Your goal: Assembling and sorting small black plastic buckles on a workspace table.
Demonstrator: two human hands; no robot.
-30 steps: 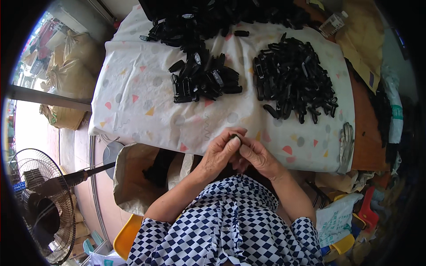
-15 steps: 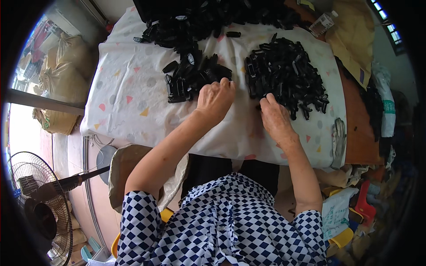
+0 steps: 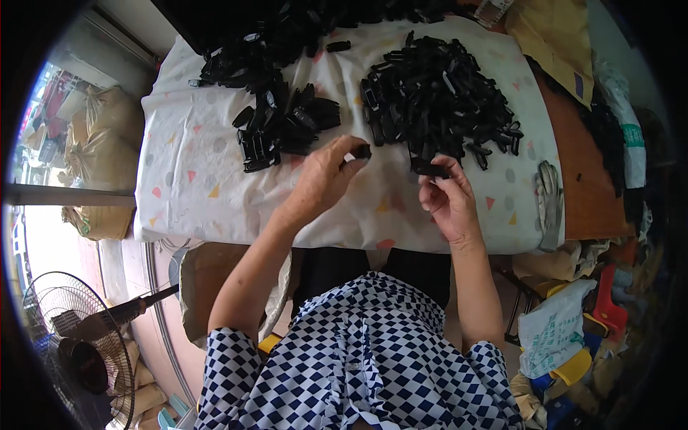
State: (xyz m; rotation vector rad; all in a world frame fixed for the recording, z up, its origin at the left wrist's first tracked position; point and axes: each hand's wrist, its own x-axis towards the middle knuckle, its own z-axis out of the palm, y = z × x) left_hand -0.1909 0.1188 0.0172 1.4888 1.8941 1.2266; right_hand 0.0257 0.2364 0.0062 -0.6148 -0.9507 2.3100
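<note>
Between the thumb and fingers of my left hand [image 3: 326,175] is a small black plastic piece [image 3: 361,152], held above the cloth. My right hand [image 3: 451,197] pinches a longer black plastic part [image 3: 431,168] at the near edge of the right-hand pile [image 3: 437,93]. That pile is made of many small black parts lying loose on each other. To the left, a smaller heap of black parts [image 3: 279,122] lies just beyond my left hand. What exact kind of part these are cannot be made out.
A white patterned cloth [image 3: 193,158] covers the table. More black parts [image 3: 287,36] spread along its far side. Grey-white gloves [image 3: 549,197] lie at the right edge, near brown paper [image 3: 555,43]. A fan [image 3: 79,351] stands at lower left, beside a sack-lined container [image 3: 215,287].
My left hand has drawn back from the left heap with a small black piece. My right hand has turned palm-up and now shows a black part in its fingers. The view has shifted slightly.
</note>
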